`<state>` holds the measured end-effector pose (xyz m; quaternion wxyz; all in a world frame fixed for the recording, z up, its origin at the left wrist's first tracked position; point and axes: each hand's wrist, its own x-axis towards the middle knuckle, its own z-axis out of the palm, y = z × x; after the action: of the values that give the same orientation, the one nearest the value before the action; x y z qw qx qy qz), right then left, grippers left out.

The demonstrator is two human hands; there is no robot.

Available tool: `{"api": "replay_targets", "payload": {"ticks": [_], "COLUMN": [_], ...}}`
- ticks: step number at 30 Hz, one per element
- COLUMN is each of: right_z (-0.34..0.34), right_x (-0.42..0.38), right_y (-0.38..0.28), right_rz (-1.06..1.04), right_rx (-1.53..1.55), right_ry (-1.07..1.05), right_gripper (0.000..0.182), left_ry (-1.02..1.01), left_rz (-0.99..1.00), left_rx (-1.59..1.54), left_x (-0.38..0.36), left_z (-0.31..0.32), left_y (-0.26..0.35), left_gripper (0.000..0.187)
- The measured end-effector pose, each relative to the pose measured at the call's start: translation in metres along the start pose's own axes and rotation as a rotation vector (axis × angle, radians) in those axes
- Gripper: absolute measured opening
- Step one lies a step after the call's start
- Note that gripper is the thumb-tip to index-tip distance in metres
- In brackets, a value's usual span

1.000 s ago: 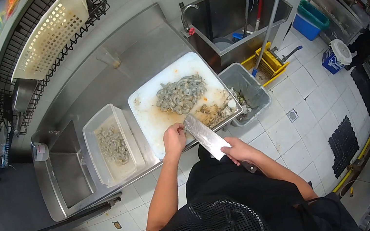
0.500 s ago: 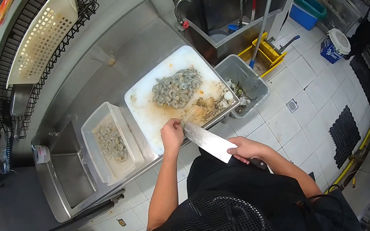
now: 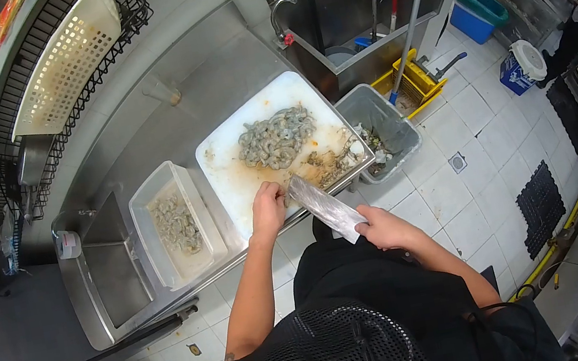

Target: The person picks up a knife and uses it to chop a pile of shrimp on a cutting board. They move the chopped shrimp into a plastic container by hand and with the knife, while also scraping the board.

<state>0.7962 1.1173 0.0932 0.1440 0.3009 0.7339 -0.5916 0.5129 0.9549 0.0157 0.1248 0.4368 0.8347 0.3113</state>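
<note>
My right hand [image 3: 384, 227] grips a wide-bladed cleaver [image 3: 326, 209], its tip over the near edge of a white cutting board [image 3: 220, 162]. Beside the tip, the fingers of my left hand [image 3: 269, 206] are pinched together at the board's edge; what they hold, if anything, is too small to make out. Grey peeled shrimp [image 3: 278, 140] lie in a pile on the board, with brownish scraps [image 3: 329, 167] at its right corner. Left of the board, a clear plastic tub [image 3: 145, 229] holds more shrimp in cloudy liquid.
A grey bin [image 3: 400, 131] with scraps stands right of the board. Beyond are a yellow mop bucket [image 3: 430, 82] and a deep sink [image 3: 363, 73]. A steel sink [image 3: 116, 276] is at the left; a wire rack [image 3: 16, 81] hangs above.
The cleaver has turned, its blade now more streaked and less bright, and my right hand has moved slightly up with it. My left hand is a little higher.
</note>
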Motion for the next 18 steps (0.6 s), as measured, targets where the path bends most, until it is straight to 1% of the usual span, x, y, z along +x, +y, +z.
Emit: {"api": "replay_targets", "payload": {"ticks": [1, 3, 5, 7, 10, 11, 13, 15, 17, 18], "right_z": [0.005, 0.016, 0.017, 0.013, 0.006, 0.002, -0.005, 0.006, 0.005, 0.001], "right_x": [0.003, 0.011, 0.013, 0.011, 0.002, -0.004, -0.011, -0.005, -0.004, -0.008], "right_y": [0.005, 0.019, 0.018, 0.016, 0.009, -0.005, -0.03, -0.024, -0.031, -0.033], "right_rz": [-0.056, -0.092, -0.133, -0.046, -0.055, -0.053, 0.081, 0.073, 0.059, 0.089], "right_rx": [-0.086, -0.078, -0.072, -0.089, -0.164, -0.165, -0.034, -0.035, -0.038, -0.056], "right_ry": [0.016, 0.031, 0.045, 0.025, 0.068, 0.067, -0.052, -0.061, -0.071, -0.067], "right_gripper": [0.026, 0.025, 0.024, 0.024, 0.025, 0.025, 0.026, 0.024, 0.024, 0.023], "left_ry": [0.023, 0.046, 0.055, 0.062, 0.083, 0.094, 0.105, 0.118, 0.089, 0.093], "left_rz": [0.006, 0.018, 0.008, 0.025, 0.044, 0.051, 0.064, 0.08, 0.006, 0.006], "left_rx": [-0.014, -0.031, -0.042, -0.028, -0.021, -0.025, -0.022, -0.015, -0.033, -0.032], "left_x": [-0.001, -0.001, -0.002, -0.003, -0.004, -0.005, -0.005, -0.006, -0.007, -0.006], "left_z": [0.001, 0.003, 0.004, 0.003, 0.004, 0.004, 0.005, 0.005, 0.002, 0.0], "left_y": [0.0, 0.0, -0.002, -0.003, -0.003, -0.001, 0.001, 0.003, 0.006, 0.006], "left_gripper": [0.011, 0.01, 0.01, 0.01, 0.011, 0.011, 0.012, 0.012, 0.008, 0.008]}}
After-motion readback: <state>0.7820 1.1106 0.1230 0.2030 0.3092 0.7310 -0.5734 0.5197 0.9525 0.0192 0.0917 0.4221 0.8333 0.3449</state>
